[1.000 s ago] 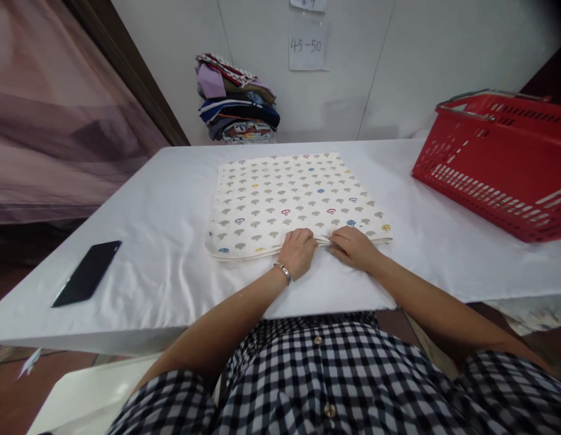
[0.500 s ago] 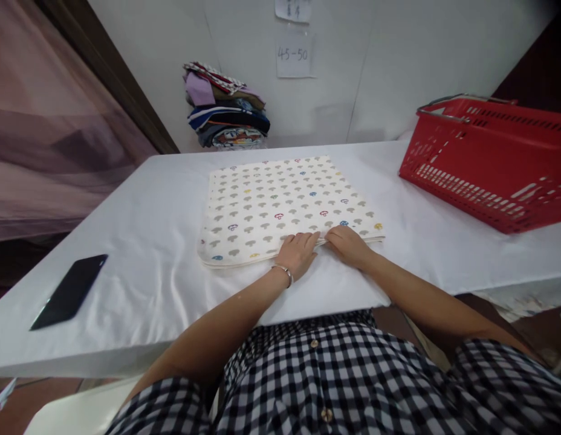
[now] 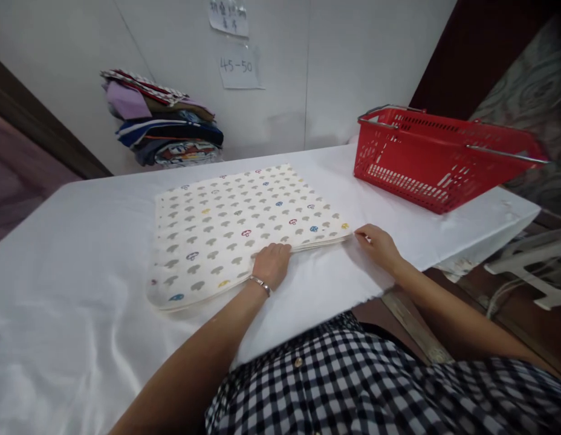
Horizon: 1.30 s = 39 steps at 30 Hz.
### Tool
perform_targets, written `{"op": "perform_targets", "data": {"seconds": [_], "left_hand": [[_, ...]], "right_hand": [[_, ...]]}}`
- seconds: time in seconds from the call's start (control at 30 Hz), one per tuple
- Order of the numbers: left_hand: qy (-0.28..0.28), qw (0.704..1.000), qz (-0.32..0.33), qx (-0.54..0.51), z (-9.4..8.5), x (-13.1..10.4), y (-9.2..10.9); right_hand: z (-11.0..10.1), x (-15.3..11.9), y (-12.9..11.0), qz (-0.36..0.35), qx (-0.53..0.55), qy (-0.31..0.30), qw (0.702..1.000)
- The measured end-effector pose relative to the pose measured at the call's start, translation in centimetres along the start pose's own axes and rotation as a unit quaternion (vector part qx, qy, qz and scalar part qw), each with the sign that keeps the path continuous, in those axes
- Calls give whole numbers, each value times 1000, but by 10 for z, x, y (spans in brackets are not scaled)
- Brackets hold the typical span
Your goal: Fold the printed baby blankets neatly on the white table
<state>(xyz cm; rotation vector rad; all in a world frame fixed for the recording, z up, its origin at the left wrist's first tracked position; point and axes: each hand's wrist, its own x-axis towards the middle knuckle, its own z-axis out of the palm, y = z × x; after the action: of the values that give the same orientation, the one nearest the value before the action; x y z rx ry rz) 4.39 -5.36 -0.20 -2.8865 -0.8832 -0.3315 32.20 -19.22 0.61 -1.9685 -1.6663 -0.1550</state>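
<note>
A cream cloth (image 3: 235, 223) printed with small mushrooms lies folded flat in layers in front of me. My left hand (image 3: 272, 264), with a bracelet at the wrist, is closed over the middle of its near edge. At the near right corner, my right hand (image 3: 376, 243) pinches the layered edge between thumb and fingers. The undersides of the left fingers and the cloth's lower layers are hidden.
The cloth rests on a white-covered table (image 3: 99, 241). A red shopping basket (image 3: 411, 160) stands at the back right. Behind the far edge is a stack of folded clothes (image 3: 165, 124) against the wall. A paper sign (image 3: 239, 65) hangs above.
My right hand has slid along the near edge from beside my left hand to the right corner. The left hand stays on the edge, its fingers more curled. The view has turned right.
</note>
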Motion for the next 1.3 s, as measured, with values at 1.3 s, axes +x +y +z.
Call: {"op": "perform_targets", "data": {"seconds": [1.3], "left_hand": [[-11, 997, 77, 10, -1, -1, 8]], "right_hand": [[-5, 11, 15, 226, 181, -133, 948]]}}
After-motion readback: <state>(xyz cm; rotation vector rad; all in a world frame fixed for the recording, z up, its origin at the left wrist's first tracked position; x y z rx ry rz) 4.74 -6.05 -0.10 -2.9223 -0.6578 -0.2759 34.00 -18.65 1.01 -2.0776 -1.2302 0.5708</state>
